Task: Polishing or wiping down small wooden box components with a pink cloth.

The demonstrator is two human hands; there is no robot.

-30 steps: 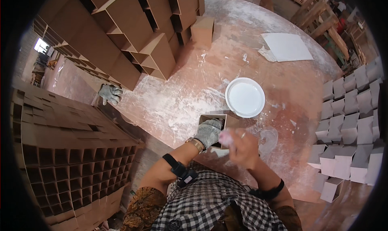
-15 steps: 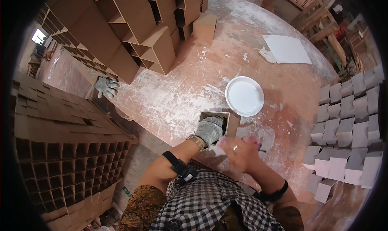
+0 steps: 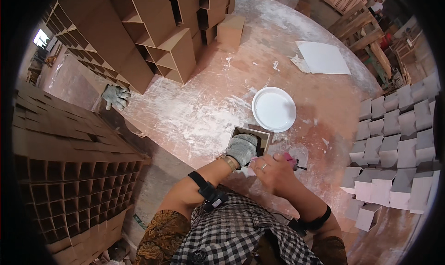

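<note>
My left hand (image 3: 242, 146), in a grey knit glove, reaches into a small brown open-topped box (image 3: 263, 141) and grips it from inside; its fingertips are partly hidden. The box rests on the table close in front of me. Just right of the box, my bare right hand (image 3: 277, 174) is closed round a pink tool (image 3: 290, 159) with a dark end sticking out to the right. Most of that tool is covered by my fingers, so its kind is unclear. Beyond the box stands a round white basin (image 3: 273, 108) with white content.
Brown open boxes (image 3: 178, 54) are stacked at the far left, and more fill a tall stack (image 3: 69, 172) nearer left. White-coated boxes (image 3: 398, 149) stand in rows at right. A grey glove (image 3: 116, 97) lies at the table's left edge. A white sheet (image 3: 323, 57) lies farther back.
My right hand, blurred before, now shows sharply and sits slightly lower beside the box, still on the pink tool. The view has shifted slightly; my left hand stays inside the box.
</note>
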